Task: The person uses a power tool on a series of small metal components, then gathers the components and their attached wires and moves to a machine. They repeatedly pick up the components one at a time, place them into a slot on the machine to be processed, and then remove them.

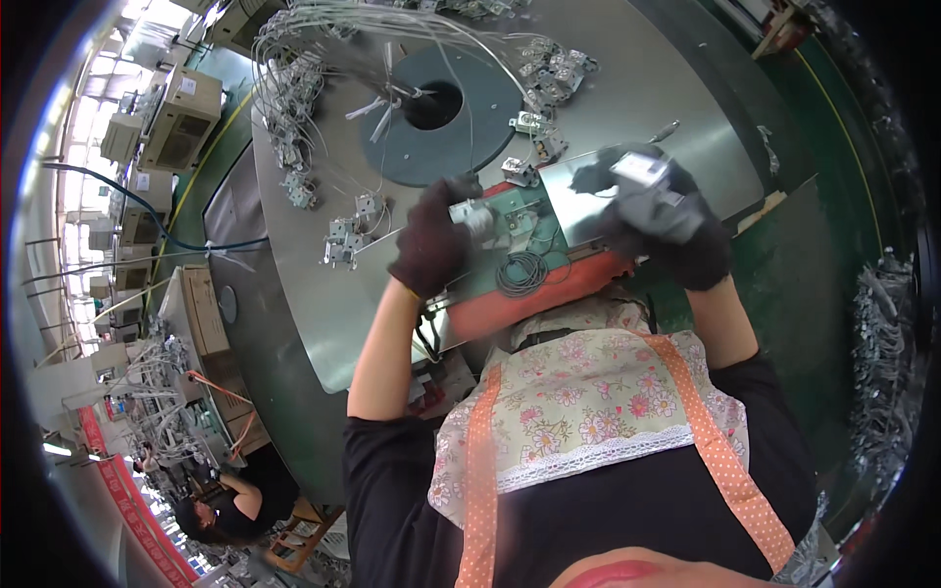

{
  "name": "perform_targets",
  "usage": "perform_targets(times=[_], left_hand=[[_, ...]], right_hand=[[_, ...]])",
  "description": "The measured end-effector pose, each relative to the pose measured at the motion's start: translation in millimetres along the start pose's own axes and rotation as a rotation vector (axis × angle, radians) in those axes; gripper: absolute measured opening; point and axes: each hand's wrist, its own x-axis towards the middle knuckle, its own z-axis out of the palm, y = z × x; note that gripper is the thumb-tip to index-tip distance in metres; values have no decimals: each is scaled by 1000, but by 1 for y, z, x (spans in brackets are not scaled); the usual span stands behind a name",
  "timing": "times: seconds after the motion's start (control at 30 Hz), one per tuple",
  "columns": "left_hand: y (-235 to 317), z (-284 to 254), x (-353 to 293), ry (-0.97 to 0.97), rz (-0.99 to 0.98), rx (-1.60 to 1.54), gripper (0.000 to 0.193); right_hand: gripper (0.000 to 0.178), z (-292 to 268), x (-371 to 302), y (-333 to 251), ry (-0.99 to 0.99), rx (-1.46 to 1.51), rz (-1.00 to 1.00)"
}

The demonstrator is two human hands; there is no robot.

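My left hand (431,243), in a dark glove, is closed around a small silvery metal part (474,216) at the left end of a green work mat (480,284). On the right, my gloved right hand (686,240) grips a grey object with a white label (659,196); motion blur hides its exact kind. It is held above the right side of a bright metal plate (578,201). Between the hands, small metal parts (518,218) lie on the mat. Closer to me is a coil of thin grey cable (521,274).
A grey round disc with a dark central hole (407,162) stands on the metal table (328,294). Bundled wires with metal-cased parts (554,73) surround it. A red padded edge (539,294) borders the mat. Cartons (183,118) and another person (230,505) are at left.
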Motion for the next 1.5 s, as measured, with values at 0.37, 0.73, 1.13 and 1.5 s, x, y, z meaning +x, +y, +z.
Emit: perform_targets(times=[0.37, 0.73, 1.13, 1.5], left_hand=[[-58, -101, 73, 134, -177, 792, 33], [-49, -84, 51, 160, 37, 847, 29], [-8, -11, -9, 209, 638, 812, 31], [-2, 37, -19, -60, 414, 937, 44]], right_hand=[[50, -20, 73, 65, -504, -2001, -230], [29, -22, 97, 81, -614, -2215, -27], [53, -36, 63, 126, -190, -2069, -156], [48, -53, 81, 110, -442, -1741, -248]])
